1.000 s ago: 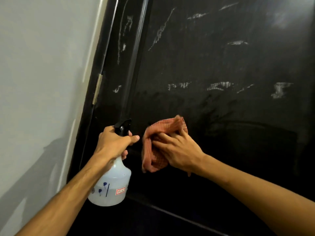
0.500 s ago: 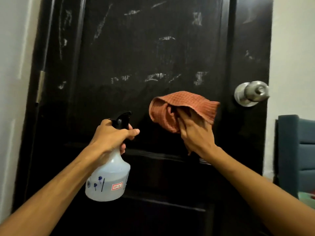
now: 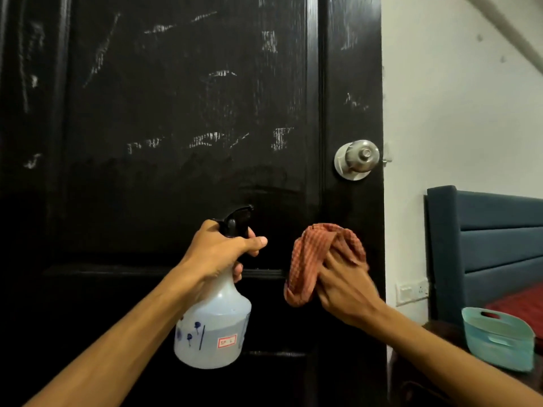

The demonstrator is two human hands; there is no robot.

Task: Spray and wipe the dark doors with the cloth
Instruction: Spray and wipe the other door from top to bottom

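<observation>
Evidently the right hand (image 3: pixel 342 284), clutching the bunched orange checked cloth (image 3: pixel 311 259), has dropped to 5 o'clock of the round silver doorknob (image 3: pixel 357 159), leaving white smears uncleaned above on the dark panelled door (image 3: pixel 176 113), while the left hand (image 3: pixel 219 254) grips the translucent plastic spray bottle (image 3: pixel 213 327).

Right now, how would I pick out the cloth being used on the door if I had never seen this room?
Start at the tall black panelled door and find its round silver metal knob near the right edge. Straight below the knob, the right hand presses a bunched orange-red checked cloth against the door. It is the only soft, patterned thing there, beside the translucent white plastic spray bottle.
</observation>
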